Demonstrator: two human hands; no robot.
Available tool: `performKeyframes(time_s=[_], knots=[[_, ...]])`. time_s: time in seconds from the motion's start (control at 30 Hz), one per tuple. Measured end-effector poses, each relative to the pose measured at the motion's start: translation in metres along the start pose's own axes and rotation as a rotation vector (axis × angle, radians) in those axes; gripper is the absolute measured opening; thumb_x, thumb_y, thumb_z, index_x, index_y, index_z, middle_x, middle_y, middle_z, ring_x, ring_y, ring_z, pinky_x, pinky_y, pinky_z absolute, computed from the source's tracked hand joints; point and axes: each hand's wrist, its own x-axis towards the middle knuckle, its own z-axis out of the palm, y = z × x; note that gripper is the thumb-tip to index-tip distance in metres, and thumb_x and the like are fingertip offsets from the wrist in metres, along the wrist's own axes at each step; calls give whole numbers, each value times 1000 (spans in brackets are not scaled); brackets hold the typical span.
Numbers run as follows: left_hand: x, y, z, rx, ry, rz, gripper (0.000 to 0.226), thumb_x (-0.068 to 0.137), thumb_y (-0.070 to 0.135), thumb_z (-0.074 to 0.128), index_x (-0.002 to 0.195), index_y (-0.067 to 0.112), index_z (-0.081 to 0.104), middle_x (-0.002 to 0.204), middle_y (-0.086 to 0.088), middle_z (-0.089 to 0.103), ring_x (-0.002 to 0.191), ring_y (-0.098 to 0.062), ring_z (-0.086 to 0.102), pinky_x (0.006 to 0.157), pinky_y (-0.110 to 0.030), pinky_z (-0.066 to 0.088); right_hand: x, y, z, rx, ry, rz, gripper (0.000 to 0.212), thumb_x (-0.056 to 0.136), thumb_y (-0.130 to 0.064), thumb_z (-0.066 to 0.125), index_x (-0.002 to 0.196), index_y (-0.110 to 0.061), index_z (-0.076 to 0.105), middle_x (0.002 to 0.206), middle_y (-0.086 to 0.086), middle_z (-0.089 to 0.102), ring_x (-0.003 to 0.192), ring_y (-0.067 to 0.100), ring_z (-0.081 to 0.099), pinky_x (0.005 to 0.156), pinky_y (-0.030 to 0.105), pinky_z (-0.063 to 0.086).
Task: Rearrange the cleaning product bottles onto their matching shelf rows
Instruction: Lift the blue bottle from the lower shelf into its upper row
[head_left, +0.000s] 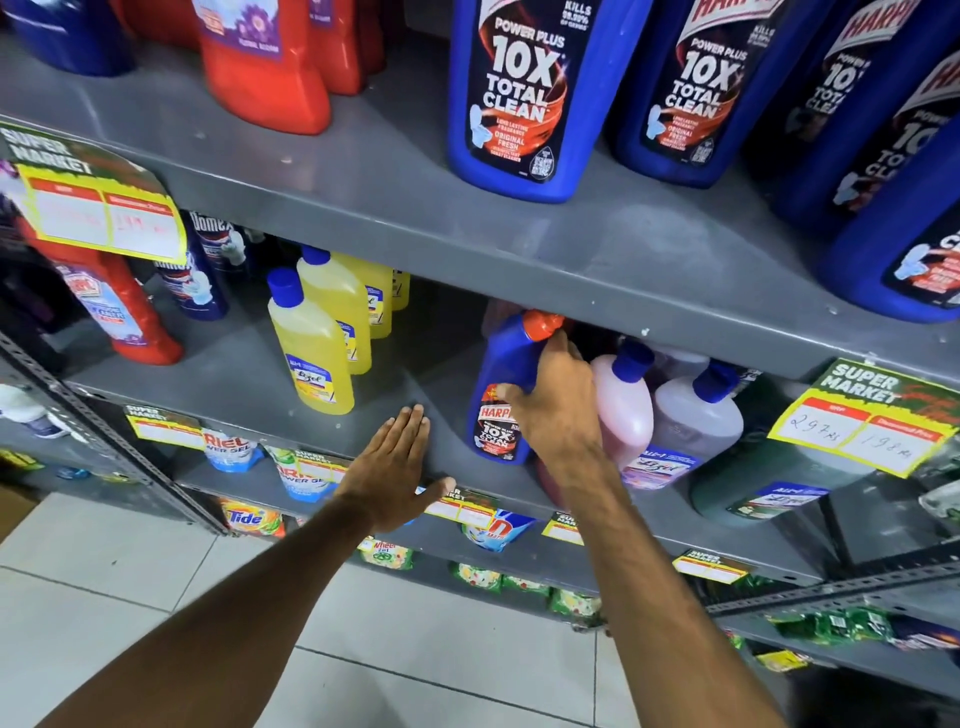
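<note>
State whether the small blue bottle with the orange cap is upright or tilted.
Tilted. The small blue bottle leans, its cap toward the right, gripped by the right hand.

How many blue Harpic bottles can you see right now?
5: four on the top shelf, at; one small bottle below, held by the right hand. More may be hidden.

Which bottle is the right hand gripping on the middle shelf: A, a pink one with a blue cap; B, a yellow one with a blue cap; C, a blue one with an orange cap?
C: the right hand wraps the small blue bottle with the orange cap.
</note>
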Motion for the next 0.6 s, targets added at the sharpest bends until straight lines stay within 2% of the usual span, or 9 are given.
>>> performKeyframes(time_s=[0.17, 0.33, 0.47, 0.6], knots=[[-10, 5, -15, 38, -37, 0, 100, 101, 74, 23, 162, 0, -4, 172, -18, -10, 161, -30, -7, 131, -41, 2, -7, 5, 3, 36, 53, -30, 67, 78, -22, 89, 133, -4, 55, 124, 17, 63, 112, 40, 61, 95, 43, 47], [-50, 15, -39, -12, 119, 71, 100, 99, 78, 17, 162, 2, 0, 171, -16, -6, 161, -29, -1, 131, -40, 3, -42, 5, -4, 76, 53, -53, 65, 76, -24, 91, 129, -4, 58, 120, 13, 64, 109, 35, 62, 94, 40, 47], [-86, 26, -77, 14, 162, 67, 100, 99, 78, 16, 163, 2, 3, 171, -15, -11, 161, -26, -8, 130, -37, -3, -76, -3, -29, 119, 73, -73, 58, 78, -26, 90, 125, -11, 58, 114, 6, 67, 106, 29, 65, 95, 37, 51], [-122, 41, -128, 79, 247, 92, 96, 102, 74, 23, 162, -2, 15, 172, -19, 0, 160, -31, 0, 131, -43, 6, -109, -19, -72, 135, 66, -164, 54, 77, -29, 91, 120, -15, 61, 111, 2, 68, 100, 25, 63, 87, 31, 50]])
